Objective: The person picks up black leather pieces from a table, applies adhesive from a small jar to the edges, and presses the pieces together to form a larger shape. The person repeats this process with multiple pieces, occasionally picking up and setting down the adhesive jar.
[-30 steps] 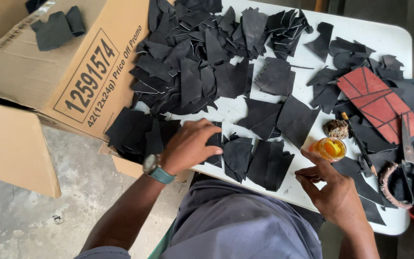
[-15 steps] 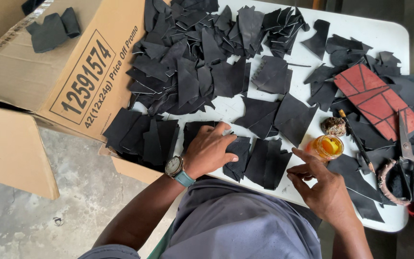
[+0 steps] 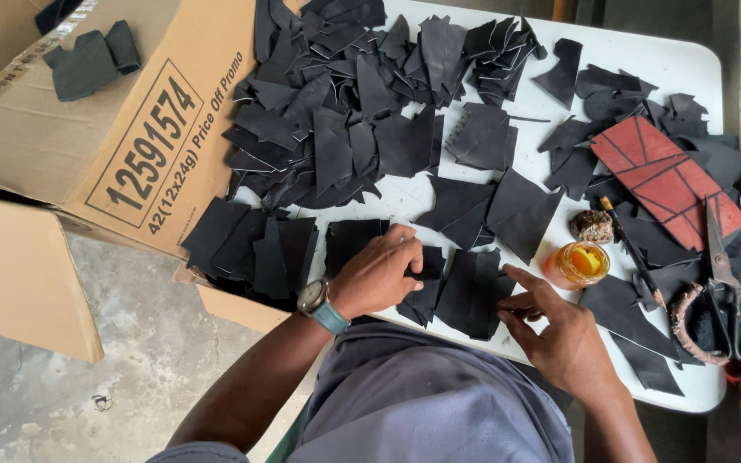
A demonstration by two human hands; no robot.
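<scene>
A white rectangular table [image 3: 679,64] carries scattered black cut leather pieces [image 3: 336,129], thickest at its far left. At right lie a red leather panel [image 3: 666,180], a small amber glass jar [image 3: 581,264] and scissors with wrapped handles [image 3: 722,291]. An open cardboard box [image 3: 87,146] adjoins its left edge.

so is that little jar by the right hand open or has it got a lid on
Open. The small jar stands upright on the white table with no lid, its amber-yellow contents showing from above, just beyond the right hand.

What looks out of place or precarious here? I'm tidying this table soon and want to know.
The black pieces at the table's left edge overhang it, some resting on the cardboard box. The open glue jar sits uncovered near the right hand. Nothing looks spilled.
</scene>
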